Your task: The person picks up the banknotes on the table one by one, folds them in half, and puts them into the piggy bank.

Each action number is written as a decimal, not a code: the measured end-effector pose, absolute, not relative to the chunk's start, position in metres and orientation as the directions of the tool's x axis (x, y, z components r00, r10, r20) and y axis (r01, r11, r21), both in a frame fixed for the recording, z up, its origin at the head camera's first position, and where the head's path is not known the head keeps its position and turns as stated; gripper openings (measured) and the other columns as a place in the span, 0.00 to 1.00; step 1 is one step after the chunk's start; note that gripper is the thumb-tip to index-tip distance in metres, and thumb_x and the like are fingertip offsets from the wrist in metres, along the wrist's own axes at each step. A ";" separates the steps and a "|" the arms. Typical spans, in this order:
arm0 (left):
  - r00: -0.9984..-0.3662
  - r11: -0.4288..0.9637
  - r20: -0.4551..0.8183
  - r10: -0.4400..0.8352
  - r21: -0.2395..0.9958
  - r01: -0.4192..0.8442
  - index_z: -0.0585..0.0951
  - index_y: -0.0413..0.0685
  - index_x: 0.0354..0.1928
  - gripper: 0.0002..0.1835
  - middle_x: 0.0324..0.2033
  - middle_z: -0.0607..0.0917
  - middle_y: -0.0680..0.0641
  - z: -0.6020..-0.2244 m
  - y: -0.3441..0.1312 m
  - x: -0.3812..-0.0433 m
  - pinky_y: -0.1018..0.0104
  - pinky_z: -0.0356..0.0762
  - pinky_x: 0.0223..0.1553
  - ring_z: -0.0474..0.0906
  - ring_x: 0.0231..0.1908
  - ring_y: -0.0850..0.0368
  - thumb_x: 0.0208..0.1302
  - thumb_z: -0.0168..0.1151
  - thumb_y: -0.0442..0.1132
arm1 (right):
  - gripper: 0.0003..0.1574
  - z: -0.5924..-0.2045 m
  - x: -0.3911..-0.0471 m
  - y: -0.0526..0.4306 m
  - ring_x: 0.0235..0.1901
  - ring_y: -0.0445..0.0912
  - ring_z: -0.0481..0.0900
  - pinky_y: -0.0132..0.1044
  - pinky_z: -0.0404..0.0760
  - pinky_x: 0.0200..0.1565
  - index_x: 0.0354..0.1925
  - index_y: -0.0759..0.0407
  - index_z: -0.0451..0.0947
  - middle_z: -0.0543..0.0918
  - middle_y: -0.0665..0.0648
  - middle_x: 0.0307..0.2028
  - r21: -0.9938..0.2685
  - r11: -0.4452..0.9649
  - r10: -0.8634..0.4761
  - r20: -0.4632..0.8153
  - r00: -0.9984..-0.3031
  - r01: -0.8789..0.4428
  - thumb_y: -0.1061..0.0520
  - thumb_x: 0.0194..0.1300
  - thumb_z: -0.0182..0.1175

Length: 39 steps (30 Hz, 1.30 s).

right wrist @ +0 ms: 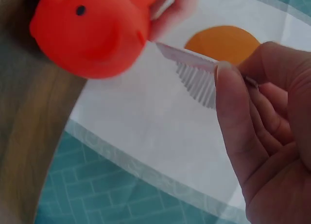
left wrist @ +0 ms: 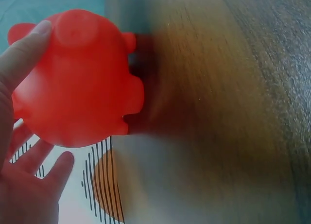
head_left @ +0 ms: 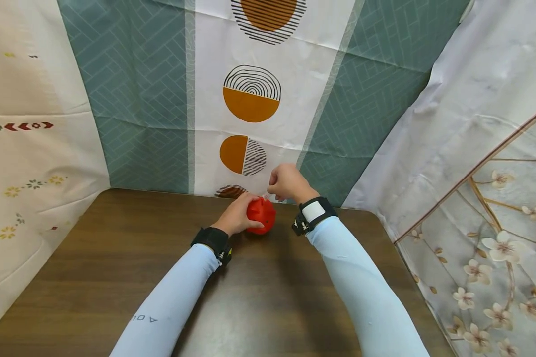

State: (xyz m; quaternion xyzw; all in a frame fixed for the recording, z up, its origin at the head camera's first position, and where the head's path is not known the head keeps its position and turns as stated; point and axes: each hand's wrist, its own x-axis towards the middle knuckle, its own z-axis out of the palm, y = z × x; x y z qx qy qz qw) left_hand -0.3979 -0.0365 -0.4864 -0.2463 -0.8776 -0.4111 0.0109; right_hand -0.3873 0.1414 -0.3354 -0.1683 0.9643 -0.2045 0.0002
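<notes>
A red pig-shaped piggy bank [head_left: 263, 216] stands at the table's far edge. My left hand [head_left: 235, 216] grips it from the left, its thumb [left wrist: 24, 51] over the body near the snout and the other fingers behind. My right hand [head_left: 290, 182] is raised just to the right of the piggy bank. Between thumb and index finger it pinches a thin, pale pink folded banknote [right wrist: 187, 56]. The note's far end meets the top of the piggy bank in the right wrist view; whether it is inside a slot cannot be made out.
The brown wooden table [head_left: 94, 277] ends just behind the piggy bank. A patterned cloth [head_left: 250, 158] with orange half circles hangs right behind that edge. A flowered curtain [head_left: 473, 258] hangs along the right side, and a cream cloth [head_left: 35, 213] along the left.
</notes>
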 end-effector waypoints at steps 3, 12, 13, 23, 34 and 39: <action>-0.877 0.537 0.221 0.427 0.718 0.442 0.72 0.47 0.68 0.44 0.61 0.76 0.45 -0.485 -0.035 -0.398 0.46 0.78 0.64 0.76 0.61 0.45 0.49 0.83 0.46 | 0.11 -0.343 -0.388 0.138 0.18 0.45 0.85 0.33 0.84 0.23 0.24 0.62 0.84 0.85 0.57 0.20 -0.398 0.870 -0.285 0.073 -0.956 -0.290 0.61 0.63 0.64; -0.876 0.535 0.199 0.439 0.726 0.433 0.71 0.47 0.68 0.44 0.62 0.75 0.45 -0.484 -0.032 -0.397 0.48 0.77 0.66 0.75 0.62 0.45 0.50 0.83 0.45 | 0.13 -0.352 -0.384 0.132 0.23 0.54 0.89 0.33 0.84 0.24 0.22 0.61 0.81 0.86 0.61 0.21 -0.442 0.880 -0.169 0.049 -0.984 -0.174 0.60 0.64 0.64; -0.877 0.531 0.199 0.438 0.729 0.431 0.71 0.48 0.68 0.44 0.62 0.75 0.45 -0.484 -0.032 -0.398 0.48 0.77 0.65 0.75 0.62 0.46 0.49 0.83 0.45 | 0.13 -0.352 -0.384 0.131 0.23 0.53 0.89 0.33 0.84 0.24 0.22 0.61 0.81 0.87 0.61 0.22 -0.440 0.884 -0.158 0.041 -0.987 -0.160 0.60 0.64 0.64; -0.872 0.516 0.222 0.436 0.733 0.444 0.72 0.49 0.67 0.44 0.60 0.76 0.46 -0.481 -0.035 -0.398 0.48 0.79 0.63 0.76 0.60 0.46 0.48 0.84 0.44 | 0.10 -0.359 -0.390 0.119 0.23 0.50 0.87 0.32 0.84 0.25 0.26 0.63 0.86 0.86 0.57 0.22 -0.370 0.921 -0.127 0.004 -0.992 -0.119 0.60 0.64 0.67; -0.876 0.536 0.201 0.438 0.724 0.434 0.72 0.49 0.68 0.44 0.61 0.77 0.46 -0.484 -0.038 -0.390 0.49 0.78 0.64 0.76 0.61 0.47 0.49 0.83 0.46 | 0.11 -0.399 -0.390 0.122 0.26 0.48 0.77 0.33 0.81 0.26 0.25 0.60 0.84 0.83 0.56 0.24 -0.392 0.902 -0.143 0.119 -0.983 -0.178 0.57 0.61 0.73; -0.874 0.535 0.205 0.440 0.722 0.439 0.72 0.50 0.68 0.45 0.62 0.76 0.47 -0.485 -0.043 -0.391 0.48 0.76 0.66 0.75 0.62 0.46 0.48 0.84 0.46 | 0.10 -0.414 -0.391 0.125 0.29 0.47 0.78 0.33 0.84 0.30 0.29 0.58 0.88 0.87 0.54 0.27 -0.417 0.883 -0.167 0.151 -0.974 -0.216 0.53 0.62 0.74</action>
